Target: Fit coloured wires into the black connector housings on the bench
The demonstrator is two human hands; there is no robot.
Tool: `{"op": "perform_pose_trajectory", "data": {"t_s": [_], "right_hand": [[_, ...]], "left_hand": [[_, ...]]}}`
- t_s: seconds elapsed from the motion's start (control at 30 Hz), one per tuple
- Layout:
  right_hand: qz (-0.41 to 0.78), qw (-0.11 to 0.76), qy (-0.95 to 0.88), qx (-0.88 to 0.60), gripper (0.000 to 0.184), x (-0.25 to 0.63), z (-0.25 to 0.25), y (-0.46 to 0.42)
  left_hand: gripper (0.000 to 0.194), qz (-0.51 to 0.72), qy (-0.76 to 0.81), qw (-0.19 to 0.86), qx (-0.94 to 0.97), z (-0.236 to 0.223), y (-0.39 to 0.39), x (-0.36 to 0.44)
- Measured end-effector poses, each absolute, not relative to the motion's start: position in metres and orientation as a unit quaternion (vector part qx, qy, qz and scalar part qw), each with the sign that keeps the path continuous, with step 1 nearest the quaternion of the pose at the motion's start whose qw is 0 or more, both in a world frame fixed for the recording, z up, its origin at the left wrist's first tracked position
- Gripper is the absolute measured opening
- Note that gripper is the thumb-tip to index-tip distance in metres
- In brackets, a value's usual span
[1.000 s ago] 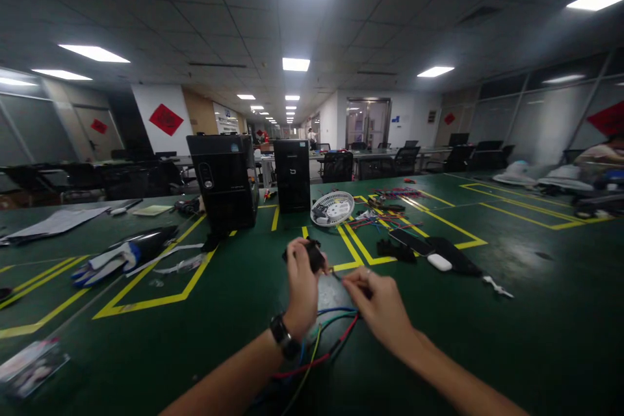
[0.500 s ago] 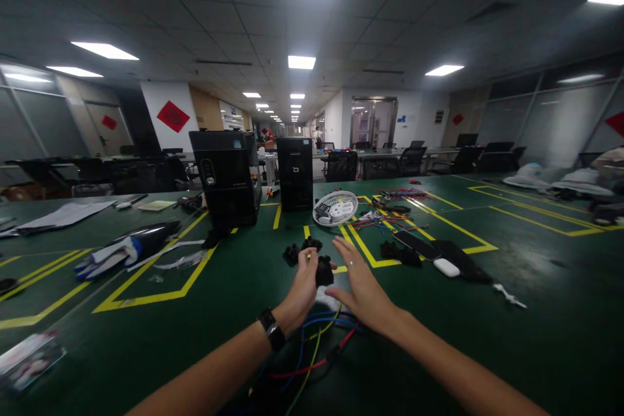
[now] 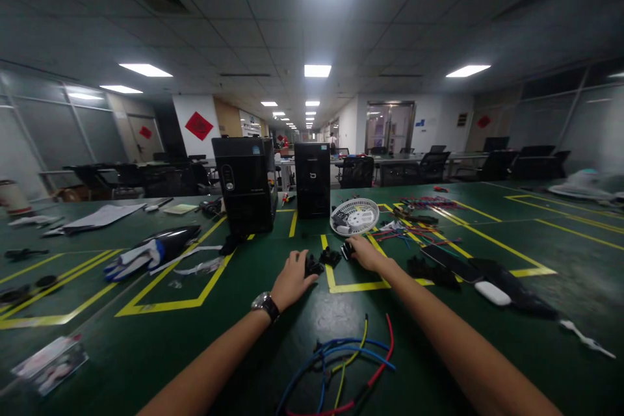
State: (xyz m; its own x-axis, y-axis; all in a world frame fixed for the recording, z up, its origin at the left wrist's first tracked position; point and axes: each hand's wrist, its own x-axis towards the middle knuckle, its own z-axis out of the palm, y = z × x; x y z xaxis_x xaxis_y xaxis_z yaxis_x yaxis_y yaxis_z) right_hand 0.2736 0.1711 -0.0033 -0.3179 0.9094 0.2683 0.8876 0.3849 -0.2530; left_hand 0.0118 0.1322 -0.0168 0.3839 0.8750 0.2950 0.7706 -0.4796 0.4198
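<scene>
Two hands partly hide black pieces; wires cropped below

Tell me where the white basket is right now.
In the head view, the white basket sits on the green table, just right of the narrower black tower, beyond the right hand.

Smooth, glossy green tabletop — plastic and cloth on it.
Near, the slim red, blue and yellow wires look plastic-coated; right, the small rounded white case looks smooth — far, the latticed oval white basket is plastic; left, a blue-and-white glove looks like cloth.
</scene>
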Motion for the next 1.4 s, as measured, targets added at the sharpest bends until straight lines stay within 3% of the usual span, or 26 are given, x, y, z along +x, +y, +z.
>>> {"op": "perform_pose_trajectory", "data": {"t_s": [0.1,0.23,0.37,0.47,0.6,0.77,1.0,1.23,1.4], "right_hand": [[0.028,0.151,-0.829,-0.538,0.031,0.264,-0.004,0.184],[0.025,0.127,-0.835,-0.535,0.037,0.259,-0.008,0.176],[-0.002,0.127,-0.819,-0.560,0.054,0.267,-0.004,0.152],[-0.050,0.138,-0.779,-0.610,0.055,0.287,0.003,0.125],[-0.108,0.133,-0.691,-0.702,0.049,0.334,0.000,0.081],[-0.101,0.097,-0.638,-0.758,0.051,0.378,-0.022,0.043],[-0.098,0.100,-0.665,-0.734,0.048,0.372,-0.029,0.046],[-0.088,0.090,-0.730,-0.672,0.049,0.348,-0.034,0.049],[-0.126,0.179,-0.742,-0.633,0.044,0.314,-0.018,0.035]], "left_hand": [[0.050,0.192,0.492,0.124,0.840,-0.019,0.154,0.019],[0.044,0.192,0.467,0.148,0.851,-0.019,0.168,0.022],[0.059,0.197,0.450,0.178,0.852,-0.017,0.172,0.017],[0.072,0.232,0.460,0.182,0.837,-0.010,0.164,0.009],[0.059,0.250,0.428,0.161,0.854,0.000,0.125,-0.011],[0.048,0.175,0.374,0.196,0.889,-0.001,0.047,-0.032],[0.036,0.135,0.342,0.145,0.919,-0.006,-0.005,-0.024],[0.031,0.164,0.287,0.185,0.925,0.001,-0.019,-0.012],[0.031,0.186,0.300,0.191,0.916,0.010,-0.018,-0.023]]}}
